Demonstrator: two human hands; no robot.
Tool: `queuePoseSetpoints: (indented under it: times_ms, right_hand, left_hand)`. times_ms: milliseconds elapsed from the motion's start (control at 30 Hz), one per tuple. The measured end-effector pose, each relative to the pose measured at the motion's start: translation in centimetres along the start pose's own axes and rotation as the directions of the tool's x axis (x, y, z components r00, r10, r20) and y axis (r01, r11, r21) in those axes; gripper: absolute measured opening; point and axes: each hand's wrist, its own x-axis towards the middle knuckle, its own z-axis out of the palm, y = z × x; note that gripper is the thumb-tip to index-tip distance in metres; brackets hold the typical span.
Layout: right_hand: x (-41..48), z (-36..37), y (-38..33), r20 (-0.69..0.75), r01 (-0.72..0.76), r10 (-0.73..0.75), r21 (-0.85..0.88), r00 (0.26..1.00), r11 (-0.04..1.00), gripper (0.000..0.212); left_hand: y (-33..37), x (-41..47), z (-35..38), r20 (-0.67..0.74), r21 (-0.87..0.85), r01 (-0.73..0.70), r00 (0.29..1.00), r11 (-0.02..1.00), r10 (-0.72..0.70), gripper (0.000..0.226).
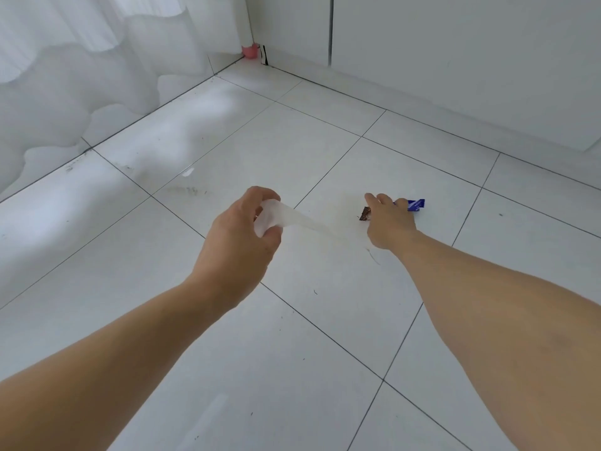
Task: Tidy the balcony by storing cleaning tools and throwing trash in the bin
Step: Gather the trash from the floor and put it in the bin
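My left hand [242, 236] is closed around a translucent white plastic wrapper [286, 216], whose loose end trails to the right just above the tiled floor. My right hand [388, 222] reaches down onto the floor. Its fingers rest over a blue snack wrapper [415, 205], which pokes out past the fingertips. A small brown wrapper [365, 213] lies right beside the thumb. Whether the fingers have closed on the blue wrapper is hidden by the hand.
The floor is large white tiles [292, 353] with specks of dirt and hair. White curtains [81, 76] hang along the left. White cabinet doors [455, 60] run along the back right. A small pink object [251, 51] sits in the far corner.
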Motion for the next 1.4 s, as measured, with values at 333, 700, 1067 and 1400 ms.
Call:
queuePoseSetpoints:
  times_ms: [333, 700, 1067, 1400]
  right_hand:
    - [0.3, 1.4, 0.3, 0.004, 0.033, -0.033, -0.045, 0.999, 0.998, 0.039]
    - [-4.7, -3.7, -4.6, -0.318, 0.177, -0.034, 0.433, 0.947, 0.884, 0.016]
    - [-15.5, -13.7, -18.6, -0.375, 0.369, -0.099, 0.769, 0.922, 0.522, 0.013]
    - [-27.2, -20.1, -42.1, -0.459, 0.583, -0.368, 0.710, 0.809, 0.396, 0.017]
  left_hand:
    - [-0.6, -0.2, -0.1, 0.006, 0.035, 0.005, 1.000, 0.999, -0.006, 0.026]
    - [0.6, -1.3, -3.4, -0.107, -0.039, 0.007, 0.994, 0.999, -0.012, 0.028]
    - [0.6, -6.0, -17.2, -0.291, -0.116, -0.042, 0.957, 0.992, 0.006, 0.028]
    - [-8.8, -15.6, -38.3, -0.527, -0.144, 0.013, 0.845, 0.990, -0.088, 0.027]
